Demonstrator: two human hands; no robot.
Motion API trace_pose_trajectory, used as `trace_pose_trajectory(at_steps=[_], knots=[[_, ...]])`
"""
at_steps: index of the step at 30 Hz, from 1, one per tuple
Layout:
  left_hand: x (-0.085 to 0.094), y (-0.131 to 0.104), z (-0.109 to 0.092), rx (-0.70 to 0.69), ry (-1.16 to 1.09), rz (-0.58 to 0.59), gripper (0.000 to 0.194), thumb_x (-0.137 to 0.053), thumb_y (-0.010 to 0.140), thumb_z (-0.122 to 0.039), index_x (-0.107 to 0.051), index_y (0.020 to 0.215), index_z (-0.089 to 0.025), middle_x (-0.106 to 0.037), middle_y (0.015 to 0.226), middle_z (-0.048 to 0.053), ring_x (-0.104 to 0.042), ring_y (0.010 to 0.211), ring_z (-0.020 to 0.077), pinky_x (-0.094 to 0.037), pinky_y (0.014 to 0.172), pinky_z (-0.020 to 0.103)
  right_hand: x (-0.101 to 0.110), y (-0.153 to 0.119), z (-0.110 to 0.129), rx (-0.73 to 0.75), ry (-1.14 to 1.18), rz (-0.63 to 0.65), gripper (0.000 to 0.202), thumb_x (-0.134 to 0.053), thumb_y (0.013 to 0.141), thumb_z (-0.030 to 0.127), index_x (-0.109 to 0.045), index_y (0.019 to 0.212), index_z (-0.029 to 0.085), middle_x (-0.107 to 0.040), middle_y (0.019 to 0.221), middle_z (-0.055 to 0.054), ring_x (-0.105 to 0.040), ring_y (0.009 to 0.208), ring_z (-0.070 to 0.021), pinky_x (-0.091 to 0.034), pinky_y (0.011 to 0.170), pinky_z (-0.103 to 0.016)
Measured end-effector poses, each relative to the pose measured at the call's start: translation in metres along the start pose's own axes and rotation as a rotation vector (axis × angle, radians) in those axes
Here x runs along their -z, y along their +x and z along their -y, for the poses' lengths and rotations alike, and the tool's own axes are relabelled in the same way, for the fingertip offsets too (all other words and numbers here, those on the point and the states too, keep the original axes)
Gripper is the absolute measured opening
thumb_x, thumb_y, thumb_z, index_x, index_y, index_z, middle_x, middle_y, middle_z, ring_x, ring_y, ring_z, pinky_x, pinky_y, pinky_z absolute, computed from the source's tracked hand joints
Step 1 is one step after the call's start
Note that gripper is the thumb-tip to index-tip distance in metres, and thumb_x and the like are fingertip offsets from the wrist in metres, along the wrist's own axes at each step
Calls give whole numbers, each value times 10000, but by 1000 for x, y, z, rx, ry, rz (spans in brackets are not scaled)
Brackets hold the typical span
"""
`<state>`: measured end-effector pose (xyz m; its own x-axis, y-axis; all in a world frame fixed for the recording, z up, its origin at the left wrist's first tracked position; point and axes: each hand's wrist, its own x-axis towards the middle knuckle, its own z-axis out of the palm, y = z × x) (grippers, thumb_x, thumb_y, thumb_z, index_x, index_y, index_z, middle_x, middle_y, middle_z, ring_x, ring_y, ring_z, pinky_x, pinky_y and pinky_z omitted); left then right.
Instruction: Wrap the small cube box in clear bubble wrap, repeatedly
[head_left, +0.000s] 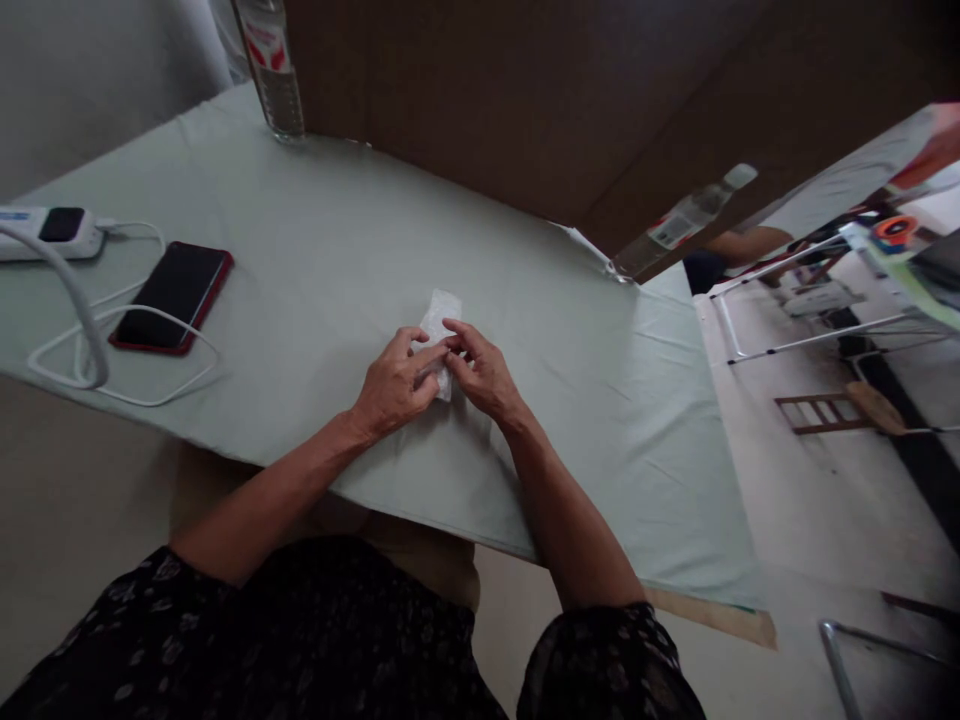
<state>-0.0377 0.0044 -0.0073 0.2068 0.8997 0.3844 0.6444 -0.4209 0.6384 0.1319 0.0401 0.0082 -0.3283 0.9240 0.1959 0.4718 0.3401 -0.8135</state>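
A narrow piece of clear bubble wrap [443, 312] lies on the pale green cloth of the table in front of me. My left hand [397, 377] is on its near left side, with the thumb and bent fingers gripping it. From the right, my right hand [484, 374] presses its curled thumb and fingertips against the wrap. The fingertips of both hands meet over its middle. They cover part of the wrap, and whether anything is inside it I cannot tell.
A phone [174, 297] with a red edge, a white cable [142, 402] and a power strip [51, 232] lie to the left. Plastic bottles [281, 95] [686, 222] stand against a brown cardboard panel [480, 95]. A wooden stool [825, 412] and metal frames are beyond the table's right edge.
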Motion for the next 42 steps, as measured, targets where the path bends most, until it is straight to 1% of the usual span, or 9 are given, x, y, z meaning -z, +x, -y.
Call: trace_pose_trajectory(at_steps=[3, 5, 8, 10, 15, 20, 28, 35, 42], knots=[[-2, -1, 0, -15, 18, -14, 375, -524, 820, -169, -716, 1141, -186, -554, 1228, 106, -581, 838, 160, -556, 858, 347, 5, -2, -9, -52, 46, -131, 400, -577, 829, 299, -610, 1210, 181, -717, 1097, -90, -650, 892, -170, -524, 794, -335], [-3, -1, 0, -14, 11, -19, 339, -527, 823, -166, -726, 1098, -165, -559, 1211, 114, -580, 830, 159, -558, 851, 345, 11, -2, -18, -201, 110, -221, 382, -600, 818, 343, -615, 1158, 169, -709, 1071, -102, -656, 841, -167, -543, 714, -319], [-4, -1, -1, -11, -2, -19, 327, -531, 826, -156, -718, 1094, -164, -559, 1211, 119, -583, 839, 162, -565, 838, 345, 18, 4, -28, -452, 212, -225, 450, -689, 771, 393, -606, 1136, 145, -701, 990, -111, -669, 741, -175, -503, 500, -253], [-4, -2, -1, -13, -6, -21, 323, -532, 825, -152, -714, 1091, -170, -560, 1213, 120, -590, 852, 168, -568, 841, 349, 19, 13, -30, -519, 249, -195, 487, -750, 736, 389, -607, 1126, 134, -697, 907, -94, -666, 675, -175, -455, 409, -224], [-4, -3, -1, -49, 10, -43, 370, -530, 811, -151, -696, 1141, -168, -577, 1199, 120, -604, 899, 182, -558, 884, 352, 15, 41, -25, -540, 253, -57, 260, -743, 753, 350, -633, 868, 146, -553, 517, 34, -446, 370, -94, -327, 315, -212], [1, 0, -5, -100, 131, 16, 483, -519, 799, -142, -656, 1258, -206, -537, 1410, 125, -618, 947, 204, -543, 904, 379, 13, 55, -25, -513, 295, 27, 210, -728, 729, 331, -580, 699, 185, -450, 412, 79, -347, 330, -64, -262, 310, -196], [10, 10, -9, -261, 329, 204, 508, -518, 790, -128, -675, 1265, -214, -539, 1496, 91, -617, 1029, 275, -514, 884, 421, 10, 65, -30, -462, 237, -23, 168, -654, 682, 276, -543, 591, 190, -418, 441, 79, -332, 391, -58, -225, 354, -192], [9, 12, -8, -219, 294, 228, 472, -469, 799, -117, -664, 1228, -136, -709, 1216, 104, -597, 988, 271, -504, 896, 402, 4, 63, -33, -436, 368, -77, 193, -678, 678, 341, -558, 646, 194, -475, 577, 53, -406, 507, -84, -333, 462, -218], [5, 11, -5, -157, 194, 178, 407, -447, 815, -116, -671, 1153, -137, -715, 1097, 108, -609, 993, 264, -502, 941, 404, 0, 59, -20, -431, 515, -99, 267, -723, 695, 421, -574, 714, 200, -528, 668, 31, -452, 603, -103, -383, 548, -226]])
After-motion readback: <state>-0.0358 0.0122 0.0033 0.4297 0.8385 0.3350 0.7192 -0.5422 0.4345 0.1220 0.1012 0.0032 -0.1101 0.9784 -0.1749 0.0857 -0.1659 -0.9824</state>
